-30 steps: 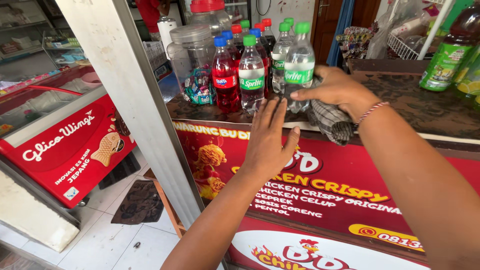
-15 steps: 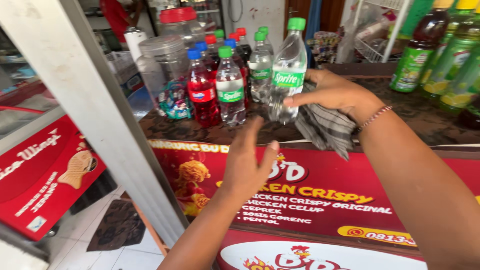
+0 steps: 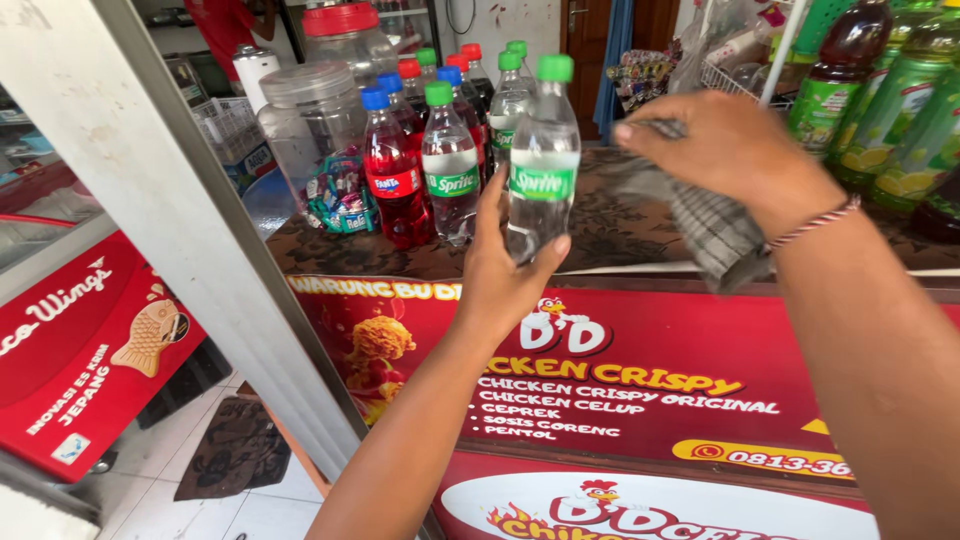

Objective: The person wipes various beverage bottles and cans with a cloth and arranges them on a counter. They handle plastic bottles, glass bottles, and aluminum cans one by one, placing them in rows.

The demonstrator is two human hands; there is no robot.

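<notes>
My left hand (image 3: 505,270) grips a clear soda bottle (image 3: 541,150) with a green cap and green label, lifted in front of the counter's edge. My right hand (image 3: 725,145) holds a grey checked cloth (image 3: 715,235) just right of the bottle, the cloth hanging down below my wrist. Behind the held bottle, several more bottles stand on the dark counter (image 3: 610,235): a red soda bottle (image 3: 393,175) with a blue cap, a clear one (image 3: 452,170) with a green cap, and others farther back.
Two clear plastic jars (image 3: 315,130) stand at the counter's left, one with wrapped sweets. Green and dark drink bottles (image 3: 900,110) line the right. A white post (image 3: 190,240) slants down the left, with a red freezer (image 3: 80,350) beside it. A red banner (image 3: 640,400) covers the counter front.
My left hand rose from the counter front and closed around the green-capped bottle, which came off the counter toward me. My right hand with the cloth let go of it and shifted right.
</notes>
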